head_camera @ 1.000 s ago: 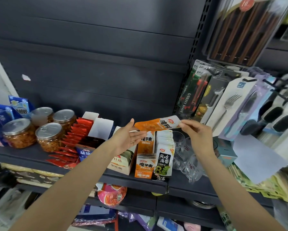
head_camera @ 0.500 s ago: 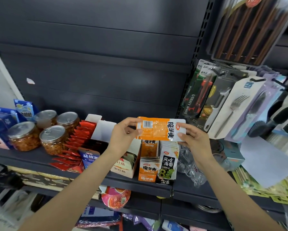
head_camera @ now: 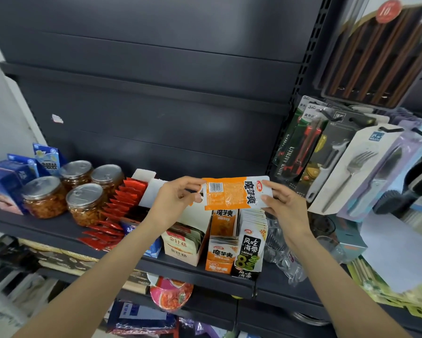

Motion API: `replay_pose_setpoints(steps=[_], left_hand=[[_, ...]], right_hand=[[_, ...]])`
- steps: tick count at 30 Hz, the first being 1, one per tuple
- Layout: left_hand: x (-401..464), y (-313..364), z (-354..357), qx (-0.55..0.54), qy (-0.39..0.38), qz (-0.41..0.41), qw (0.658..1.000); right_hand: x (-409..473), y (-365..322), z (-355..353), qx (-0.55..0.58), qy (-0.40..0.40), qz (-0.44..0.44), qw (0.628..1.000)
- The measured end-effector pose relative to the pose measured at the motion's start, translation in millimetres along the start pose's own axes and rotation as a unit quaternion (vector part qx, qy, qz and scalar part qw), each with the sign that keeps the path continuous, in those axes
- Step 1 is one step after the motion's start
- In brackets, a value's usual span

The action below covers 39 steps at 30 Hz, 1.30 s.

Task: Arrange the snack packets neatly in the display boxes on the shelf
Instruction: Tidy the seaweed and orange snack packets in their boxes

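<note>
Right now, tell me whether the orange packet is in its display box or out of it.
Out. The orange packet is held flat in the air above the orange display box, its ends pinched by the left hand and the right hand.

Lidded jars (head_camera: 66,191), probably pickles; carded fork (head_camera: 349,176)

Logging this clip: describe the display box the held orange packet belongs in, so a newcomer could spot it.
On the dark shelf, look below the orange packet that both hands hold. The orange display box stands between a beige box and a black seaweed box; it alone matches the packet's orange.

Orange snack packet (head_camera: 231,192) between both hands' fingers (head_camera: 192,189)
</note>
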State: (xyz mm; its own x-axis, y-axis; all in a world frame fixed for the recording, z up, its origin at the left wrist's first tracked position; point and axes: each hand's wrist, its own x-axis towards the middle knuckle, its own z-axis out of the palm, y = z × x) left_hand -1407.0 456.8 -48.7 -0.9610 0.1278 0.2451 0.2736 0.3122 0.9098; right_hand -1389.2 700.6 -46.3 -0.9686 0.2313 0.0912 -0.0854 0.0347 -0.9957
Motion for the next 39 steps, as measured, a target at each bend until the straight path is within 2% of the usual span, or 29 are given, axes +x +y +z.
replay_pose_setpoints(steps=[3, 7, 12, 17, 22, 29, 33, 39], left_hand=[[-10, 0, -12, 0.016, 0.021, -0.006, 1.0], [-31, -6, -37, 0.055, 0.127, -0.027, 0.99], [-72, -21, -84, 0.031, 0.21, -0.095, 0.973], [-113, -46, -154, -0.017, 0.262, -0.152, 0.953], [-153, -76, -239, -0.022, 0.308, -0.193, 0.932], [-197, -117, -360, 0.04, 0.34, -0.221, 0.913], [-215, -139, -413, 0.089, 0.323, -0.258, 0.906], [-233, -172, -483, 0.133, 0.319, -0.277, 0.897]], right_hand=[[2, -3, 12, 0.005, -0.028, -0.01, 1.0], [0, -6, 43, 0.052, -0.089, 0.007, 0.995], [-12, -9, 96, -0.091, -0.17, -0.073, 0.978], [-33, -13, 177, -0.109, -0.221, -0.12, 0.962], [-62, -12, 284, -0.168, -0.23, -0.162, 0.945], [-107, -11, 427, -0.194, -0.26, -0.198, 0.925], [-127, -7, 494, -0.179, -0.31, -0.164, 0.919], [-132, 2, 582, -0.166, -0.345, -0.127, 0.915]])
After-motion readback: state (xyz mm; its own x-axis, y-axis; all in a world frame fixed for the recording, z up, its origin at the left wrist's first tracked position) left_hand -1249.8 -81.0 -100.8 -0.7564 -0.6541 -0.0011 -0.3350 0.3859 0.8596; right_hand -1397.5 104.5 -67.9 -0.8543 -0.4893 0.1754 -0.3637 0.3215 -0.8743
